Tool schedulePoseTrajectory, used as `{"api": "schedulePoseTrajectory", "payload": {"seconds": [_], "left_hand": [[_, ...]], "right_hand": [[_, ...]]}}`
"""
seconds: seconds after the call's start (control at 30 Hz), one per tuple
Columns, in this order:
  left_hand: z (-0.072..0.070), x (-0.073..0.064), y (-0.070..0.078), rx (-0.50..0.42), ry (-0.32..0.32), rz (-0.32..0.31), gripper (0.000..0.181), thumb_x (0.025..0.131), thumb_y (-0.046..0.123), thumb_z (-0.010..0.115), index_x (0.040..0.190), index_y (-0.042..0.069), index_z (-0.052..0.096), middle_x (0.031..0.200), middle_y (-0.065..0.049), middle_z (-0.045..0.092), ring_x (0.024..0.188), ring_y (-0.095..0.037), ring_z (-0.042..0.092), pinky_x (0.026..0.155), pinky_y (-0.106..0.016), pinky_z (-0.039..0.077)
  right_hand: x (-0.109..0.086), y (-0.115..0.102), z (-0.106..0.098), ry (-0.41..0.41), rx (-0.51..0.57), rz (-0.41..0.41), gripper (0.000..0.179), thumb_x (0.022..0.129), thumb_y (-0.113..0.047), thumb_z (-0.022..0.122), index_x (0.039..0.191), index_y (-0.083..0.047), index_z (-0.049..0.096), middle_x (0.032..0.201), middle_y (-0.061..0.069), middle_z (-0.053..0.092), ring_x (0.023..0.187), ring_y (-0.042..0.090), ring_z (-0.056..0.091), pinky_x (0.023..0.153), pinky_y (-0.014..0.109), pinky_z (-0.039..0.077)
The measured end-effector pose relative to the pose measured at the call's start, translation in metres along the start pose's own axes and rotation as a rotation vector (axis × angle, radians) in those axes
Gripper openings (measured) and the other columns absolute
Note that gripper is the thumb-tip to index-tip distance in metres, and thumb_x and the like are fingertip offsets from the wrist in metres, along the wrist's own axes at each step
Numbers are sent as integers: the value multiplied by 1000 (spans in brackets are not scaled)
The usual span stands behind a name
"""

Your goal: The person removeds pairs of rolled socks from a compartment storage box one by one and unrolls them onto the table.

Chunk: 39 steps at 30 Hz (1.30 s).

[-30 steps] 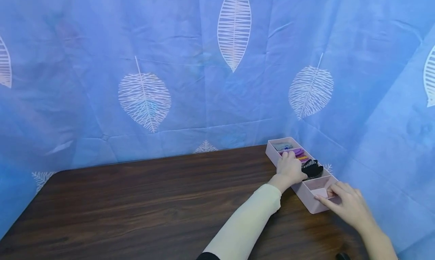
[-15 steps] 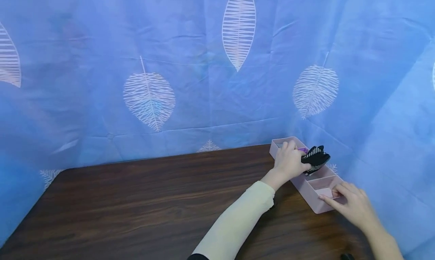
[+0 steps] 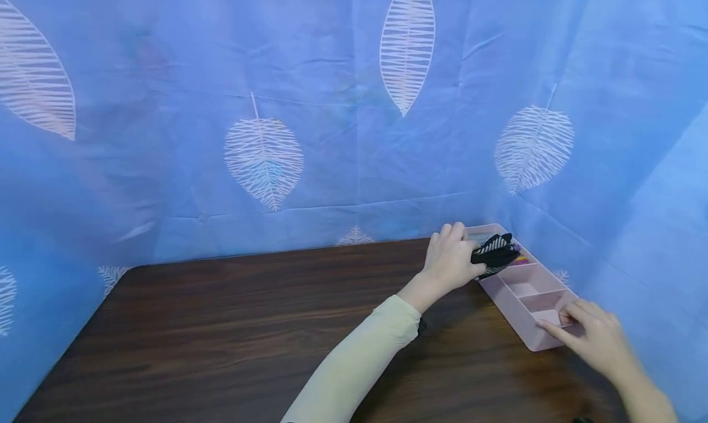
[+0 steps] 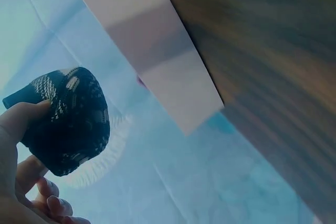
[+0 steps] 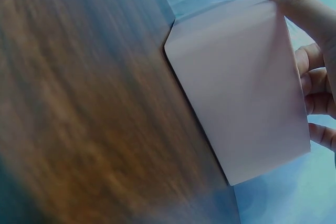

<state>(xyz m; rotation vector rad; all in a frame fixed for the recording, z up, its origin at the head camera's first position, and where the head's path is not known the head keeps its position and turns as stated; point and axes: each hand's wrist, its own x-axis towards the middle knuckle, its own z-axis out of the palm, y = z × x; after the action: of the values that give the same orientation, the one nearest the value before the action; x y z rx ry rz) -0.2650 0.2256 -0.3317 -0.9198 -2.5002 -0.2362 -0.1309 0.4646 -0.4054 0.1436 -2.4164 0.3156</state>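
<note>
The left arm wears a long, pale cream sleeve (image 3: 354,358) with a faint yellow-green cast. Its fabric looks smooth and plain, close-fitting along the forearm, and it ends just short of the wrist in a slightly loose, uneven hem with small folds. A small black piece (image 3: 422,326) shows at the underside of that hem; what it is cannot be told. The left grip (image 3: 450,257) is a bare hand, with short, rounded nails on its fingers (image 4: 50,187). The right grip (image 3: 597,340) is bare too, with creases across its finger joints, and the visible right forearm (image 3: 644,395) is uncovered.
</note>
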Motion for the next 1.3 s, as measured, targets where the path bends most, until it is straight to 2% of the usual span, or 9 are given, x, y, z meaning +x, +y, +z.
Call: {"api": "schedulePoseTrajectory", "payload": {"seconds": [0.17, 0.33, 0.8, 1.0, 1.3], "left_hand": [[-10, -16, -26, 49, 33, 5, 37, 77, 58, 57, 106, 36, 63, 87, 9, 34, 77, -11, 27, 62, -25, 19], [-22, -34, -52, 118, 106, 27, 35, 76, 57, 59, 102, 34, 64, 85, 8, 32, 76, -12, 26, 62, -26, 17], [-49, -85, -99, 171, 199, 68, 36, 75, 52, 63, 101, 28, 66, 83, 5, 31, 76, -14, 24, 64, -28, 15], [-50, -107, -119, 158, 218, 61, 33, 73, 49, 66, 96, 26, 67, 82, 5, 33, 74, -14, 26, 64, -29, 17], [-43, -143, -151, 118, 186, 12, 33, 73, 45, 68, 97, 23, 68, 82, 4, 33, 75, -15, 25, 64, -30, 16]], "right_hand": [[0, 1, 0, -9, 8, 0, 39, 58, -35, 80, 62, -26, 42, 66, -9, 37, 67, -3, 26, 62, 30, 18], [2, 1, -2, -3, 0, -7, 39, 56, -36, 80, 62, -28, 43, 66, -11, 39, 66, -3, 28, 59, 27, 20], [3, 2, -2, -65, -17, 35, 37, 59, -40, 79, 62, -27, 44, 69, -5, 45, 70, -9, 25, 61, 38, 23], [3, 2, -1, -82, -24, 58, 36, 61, -40, 77, 64, -26, 44, 71, -4, 45, 70, -9, 24, 60, 39, 21], [3, 2, -1, -91, -46, 39, 37, 61, -41, 77, 62, -25, 44, 69, -2, 46, 68, -8, 25, 58, 39, 23]]}}
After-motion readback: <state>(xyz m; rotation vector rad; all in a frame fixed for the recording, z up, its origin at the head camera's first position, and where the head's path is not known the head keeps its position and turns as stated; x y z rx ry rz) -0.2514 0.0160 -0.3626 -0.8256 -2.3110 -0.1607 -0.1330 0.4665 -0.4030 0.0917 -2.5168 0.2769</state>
